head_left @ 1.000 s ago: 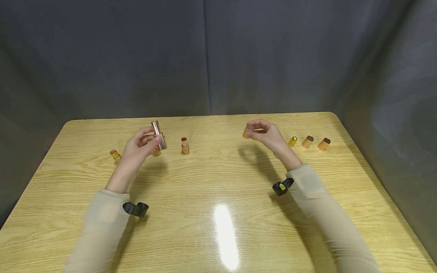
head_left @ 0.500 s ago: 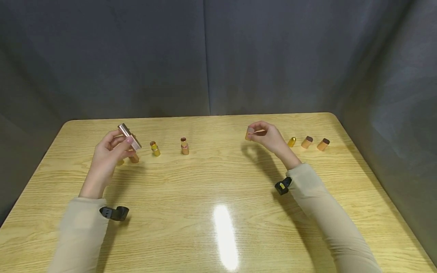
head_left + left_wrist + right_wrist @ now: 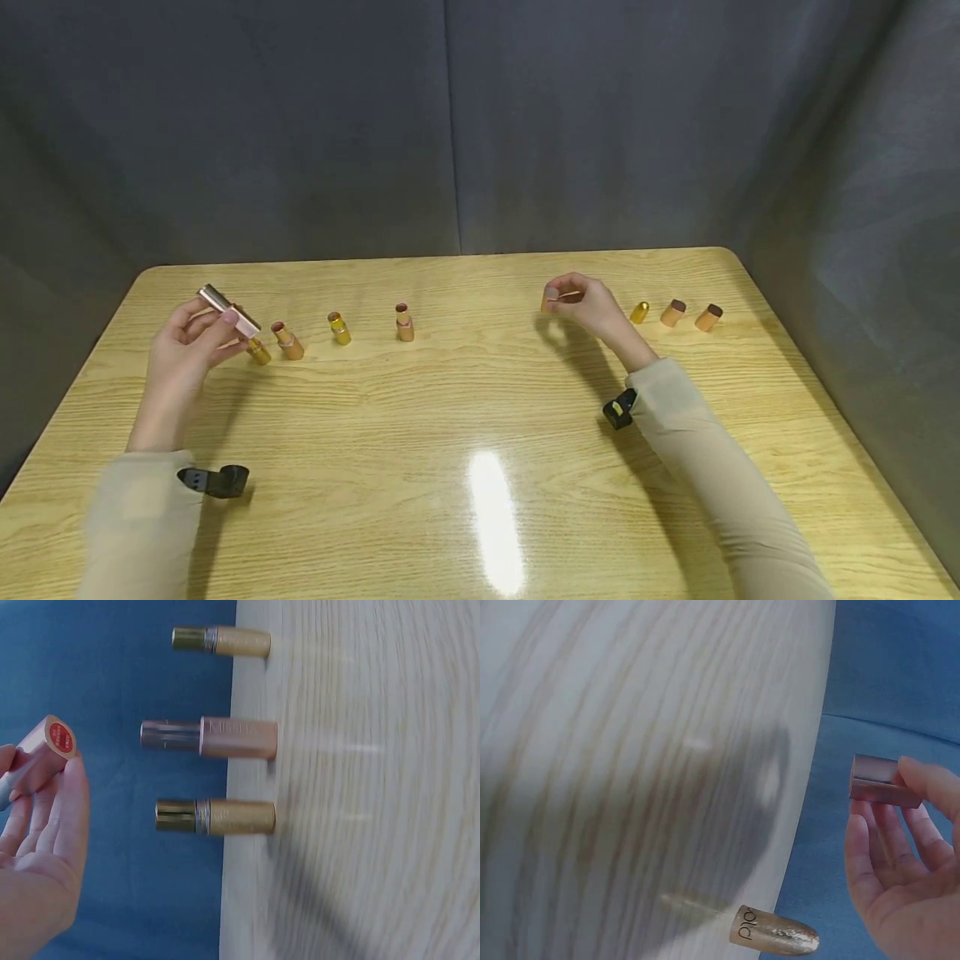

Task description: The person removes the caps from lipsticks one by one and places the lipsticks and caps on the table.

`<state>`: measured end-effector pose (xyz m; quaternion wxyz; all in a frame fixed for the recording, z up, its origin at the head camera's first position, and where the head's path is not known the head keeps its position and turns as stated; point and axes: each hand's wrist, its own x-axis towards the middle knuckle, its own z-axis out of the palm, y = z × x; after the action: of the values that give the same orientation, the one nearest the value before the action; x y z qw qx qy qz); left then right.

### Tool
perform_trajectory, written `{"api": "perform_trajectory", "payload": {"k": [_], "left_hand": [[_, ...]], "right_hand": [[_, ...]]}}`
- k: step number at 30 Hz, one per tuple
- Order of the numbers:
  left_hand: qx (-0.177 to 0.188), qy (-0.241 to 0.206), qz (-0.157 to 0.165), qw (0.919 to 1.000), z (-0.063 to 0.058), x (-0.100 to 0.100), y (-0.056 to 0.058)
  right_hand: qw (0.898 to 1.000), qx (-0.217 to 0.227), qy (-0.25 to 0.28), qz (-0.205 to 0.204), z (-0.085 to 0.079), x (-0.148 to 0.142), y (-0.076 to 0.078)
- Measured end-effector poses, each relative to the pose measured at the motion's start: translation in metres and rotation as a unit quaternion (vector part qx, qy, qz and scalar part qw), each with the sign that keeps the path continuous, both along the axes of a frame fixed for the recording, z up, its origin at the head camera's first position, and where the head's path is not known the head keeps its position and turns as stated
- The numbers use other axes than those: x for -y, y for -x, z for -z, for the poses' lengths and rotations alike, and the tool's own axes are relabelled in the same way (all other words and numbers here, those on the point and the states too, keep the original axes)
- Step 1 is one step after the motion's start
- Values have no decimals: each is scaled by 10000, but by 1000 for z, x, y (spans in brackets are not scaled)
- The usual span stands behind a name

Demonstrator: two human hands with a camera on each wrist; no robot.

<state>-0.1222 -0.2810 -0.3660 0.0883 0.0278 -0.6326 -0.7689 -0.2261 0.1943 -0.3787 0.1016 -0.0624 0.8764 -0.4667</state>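
My left hand (image 3: 180, 354) pinches an uncapped pink lipstick (image 3: 229, 311), held tilted above the table's left side. In the left wrist view a round red label (image 3: 61, 738) shows on its base. Just below the held lipstick stands a gold lipstick (image 3: 258, 352), partly covered by the fingers. A pink lipstick (image 3: 288, 342) and another gold lipstick (image 3: 340, 328) stand to its right. On the other side, my right hand (image 3: 592, 310) pinches a pink lipstick cap (image 3: 885, 781) between thumb and fingers, raised over the table.
One more uncapped pink lipstick (image 3: 405, 323) stands nearer the table's middle. Right of my right hand are a rounded gold cap (image 3: 640, 312) and two pink caps (image 3: 672, 313). A dark curtain (image 3: 315, 150) hangs behind the wooden table (image 3: 390, 450).
My left hand has moved left with the lipstick, which tilts further over, uncovering the standing lipsticks it had been in front of. My right hand has dipped slightly, still pinching the cap.
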Motion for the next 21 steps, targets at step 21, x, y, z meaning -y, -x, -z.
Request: {"api": "perform_trajectory", "payload": {"k": [21], "left_hand": [[219,-497,-309,9980,8,32,-9]], "right_hand": [[9993,88,-364,62,17,-4,1]]}}
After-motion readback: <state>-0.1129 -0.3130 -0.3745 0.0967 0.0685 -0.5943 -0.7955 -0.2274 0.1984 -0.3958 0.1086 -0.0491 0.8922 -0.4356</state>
